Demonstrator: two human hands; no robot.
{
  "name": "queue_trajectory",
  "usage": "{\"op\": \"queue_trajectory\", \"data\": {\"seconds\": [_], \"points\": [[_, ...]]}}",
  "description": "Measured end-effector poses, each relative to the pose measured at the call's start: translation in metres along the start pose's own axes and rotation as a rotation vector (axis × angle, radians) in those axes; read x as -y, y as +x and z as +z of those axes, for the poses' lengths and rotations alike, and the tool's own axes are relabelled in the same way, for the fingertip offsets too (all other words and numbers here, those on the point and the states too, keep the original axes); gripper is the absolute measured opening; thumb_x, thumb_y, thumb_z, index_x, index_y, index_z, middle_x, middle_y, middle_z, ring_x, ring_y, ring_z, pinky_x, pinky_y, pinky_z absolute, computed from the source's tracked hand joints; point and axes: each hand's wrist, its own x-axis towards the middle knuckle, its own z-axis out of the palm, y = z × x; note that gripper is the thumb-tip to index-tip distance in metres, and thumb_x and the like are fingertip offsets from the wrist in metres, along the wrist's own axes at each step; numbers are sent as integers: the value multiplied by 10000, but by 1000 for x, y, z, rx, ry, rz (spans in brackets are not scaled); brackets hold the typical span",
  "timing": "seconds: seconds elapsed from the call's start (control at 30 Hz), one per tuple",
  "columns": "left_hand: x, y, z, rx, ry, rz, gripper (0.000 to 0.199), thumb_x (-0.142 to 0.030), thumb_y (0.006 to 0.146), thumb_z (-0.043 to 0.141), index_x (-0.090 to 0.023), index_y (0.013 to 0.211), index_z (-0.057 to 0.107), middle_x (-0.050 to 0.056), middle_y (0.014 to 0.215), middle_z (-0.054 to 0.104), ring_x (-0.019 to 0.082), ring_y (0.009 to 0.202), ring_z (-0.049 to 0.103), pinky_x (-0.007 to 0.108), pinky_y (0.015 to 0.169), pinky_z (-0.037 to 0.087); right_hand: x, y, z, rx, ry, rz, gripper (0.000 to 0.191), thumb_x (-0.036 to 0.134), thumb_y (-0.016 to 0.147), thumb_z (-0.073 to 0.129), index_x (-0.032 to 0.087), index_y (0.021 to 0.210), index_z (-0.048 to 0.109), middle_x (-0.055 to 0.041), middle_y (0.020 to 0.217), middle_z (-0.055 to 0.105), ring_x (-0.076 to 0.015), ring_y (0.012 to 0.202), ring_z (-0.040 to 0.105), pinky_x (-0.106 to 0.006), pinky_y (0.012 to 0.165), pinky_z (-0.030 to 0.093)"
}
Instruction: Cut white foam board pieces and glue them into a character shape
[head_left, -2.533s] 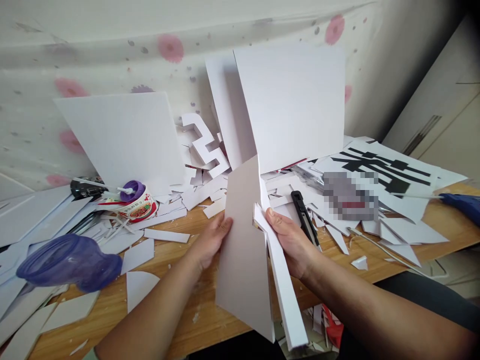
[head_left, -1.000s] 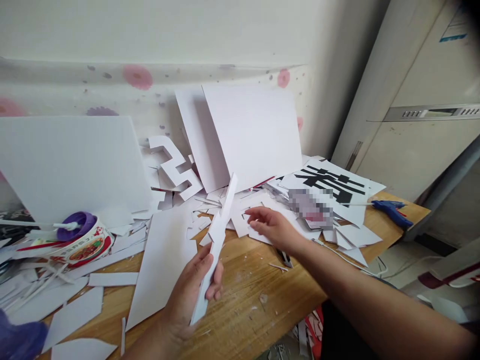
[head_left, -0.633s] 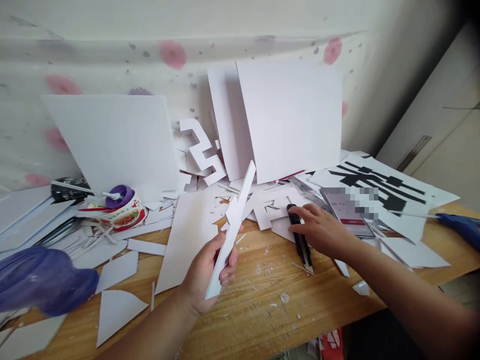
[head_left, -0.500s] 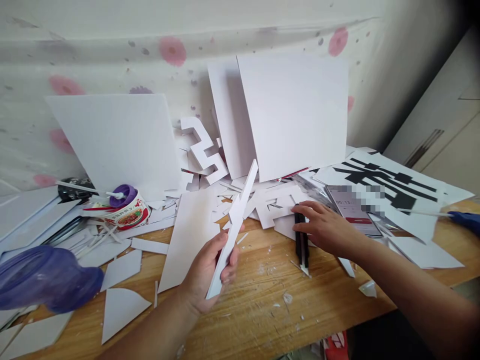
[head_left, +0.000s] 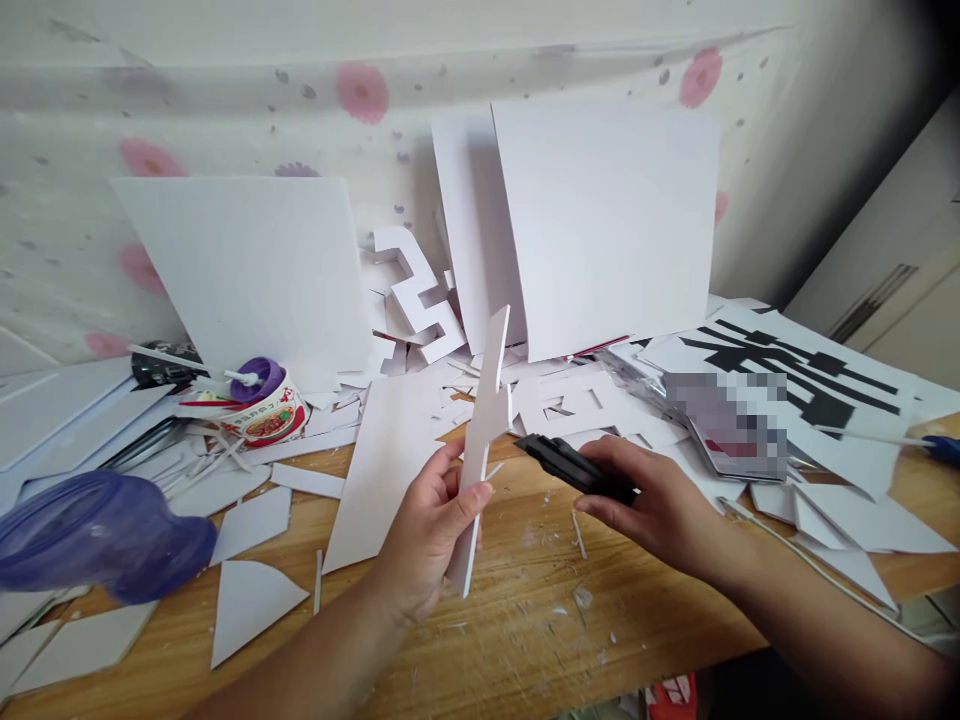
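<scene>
A long white foam board strip with a small jutting tab stands tilted upright in my left hand, its lower part between thumb and fingers. My right hand is closed around a black utility knife. The knife's tip points left towards the strip, with a small gap between them. Beneath both hands is the wooden table, with thin scraps and crumbs on it. The fingers of my left hand behind the strip are partly hidden.
White boards lean on the wall. A paper bowl and a purple translucent container stand left among white offcuts. At right lie a phone, a cable and a black-patterned sheet.
My right hand has lifted the knife off the table and turned it to point left. My left hand has turned the strip, so its broader face shows. The camera view has shifted slightly.
</scene>
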Motion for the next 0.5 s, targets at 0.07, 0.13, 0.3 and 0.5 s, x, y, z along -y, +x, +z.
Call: {"op": "queue_trajectory", "data": {"seconds": [0.07,0.13,0.3,0.5], "points": [[-1,-3,1,22,-23,-15,680,-368,754,752,-238,1347,446,-74,675,503,54,453,424,183,418,366,1,2,7,0,-70,-15,178,310,890,569,212,1037,551,-32,834,659,-165,708,606,-274,619,468],[-2,-5,3,34,-51,-38,690,-355,762,744,-231,1364,431,-79,651,490,50,443,410,176,406,356,1,2,13,-11,-156,-17,191,298,909,538,216,1082,535,-28,831,684,-169,684,633,-270,592,467],[-4,-10,7,64,-139,-96,647,-332,769,732,-198,1338,453,-82,615,477,41,425,391,160,392,333,0,3,22,-132,-385,-113,294,265,938,499,221,1229,499,-57,964,729,-195,749,691,-292,627,502],[-5,-10,8,89,-226,-158,553,-330,749,750,-230,1238,511,-86,607,461,30,414,352,138,372,280,5,3,24,-190,-576,-200,396,250,952,487,184,1341,444,-62,872,729,-194,650,679,-294,546,479]]}}
